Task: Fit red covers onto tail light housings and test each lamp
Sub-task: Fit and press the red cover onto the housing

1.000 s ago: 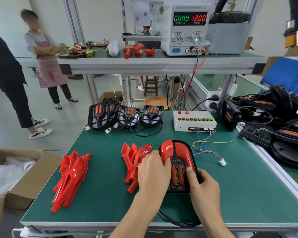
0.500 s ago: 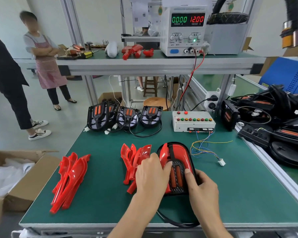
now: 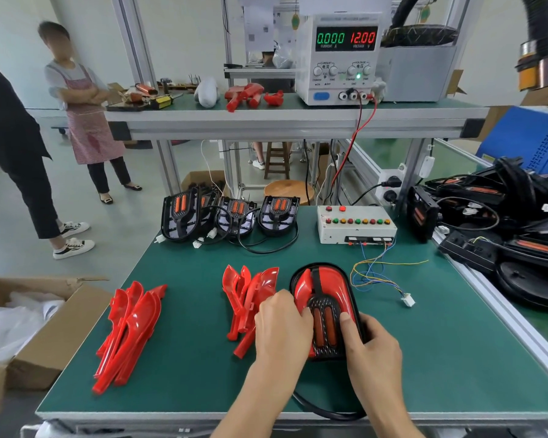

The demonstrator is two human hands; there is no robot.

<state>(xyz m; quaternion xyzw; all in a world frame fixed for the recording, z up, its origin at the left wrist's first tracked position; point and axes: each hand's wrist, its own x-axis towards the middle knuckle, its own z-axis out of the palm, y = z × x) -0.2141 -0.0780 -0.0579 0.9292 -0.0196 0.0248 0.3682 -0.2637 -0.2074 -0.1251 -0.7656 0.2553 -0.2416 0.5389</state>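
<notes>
A black tail light housing [image 3: 325, 314] with red covers on both sides lies on the green mat near the front. My left hand [image 3: 280, 327] presses on its left red cover [image 3: 302, 287], fingers curled over the edge. My right hand [image 3: 369, 346] grips the housing's right side, thumb on the black centre grille. A stack of loose red covers [image 3: 246, 295] lies just left of my left hand. A second stack of red covers [image 3: 130, 330] lies further left. Three bare housings [image 3: 231, 214] stand at the mat's far edge.
A white test box with coloured buttons [image 3: 355, 224] sits behind the housing, its wires ending in a white plug [image 3: 408, 300]. The power supply [image 3: 339, 58] reads 0.000 and 12.00. Black housings [image 3: 503, 229] pile up at right. A cardboard box [image 3: 29, 330] stands left. Two people [image 3: 83, 109] stand beyond.
The left red cover has tilted and shifted on the housing under my left hand. My right hand has slid slightly along the housing's right side.
</notes>
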